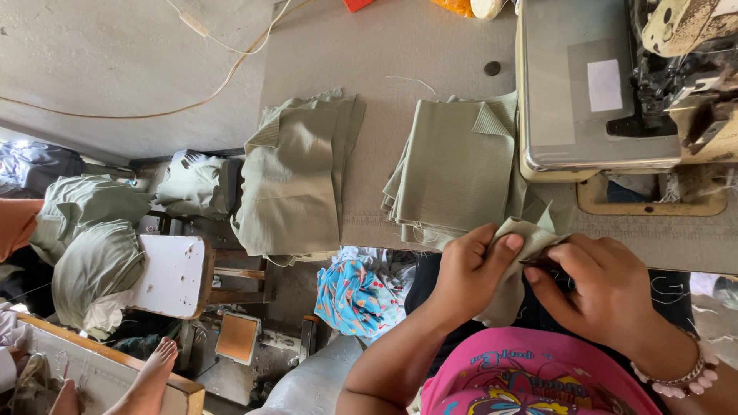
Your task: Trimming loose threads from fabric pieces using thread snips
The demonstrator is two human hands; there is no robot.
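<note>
- A small piece of sage-green fabric (516, 253) is held in front of the body, at the near edge of the sewing table (400, 69), just below the right-hand stack of cut pieces (453, 173).
- The left hand (469, 273) is closed on the piece, the thumb pressed over its upper fold and the fingers wrapped behind; the cloth is pinched firmly.
- The right hand (596, 288) is closed on the piece's right edge; something small and dark is gripped between thumb and forefinger there, but what it is cannot be told.
- A beaded bracelet (688, 376) is worn on the right wrist.
- A second stack of green pieces (296, 180) lies to the left and hangs over the table edge, well apart from both hands.
- The sewing machine (600, 84) stands at the far right of the table, its bed touching the right-hand stack.
- The step in hand is judged to be close work on the piece's edge, such as trimming or picking.
- For this to be done well, the cloth is best kept taut between the two pinches, with the worked edge turned up into view.
- The left thumb is best kept clear of the dark tool's tip, and the work kept off the stack so that no other layer is caught.
</note>
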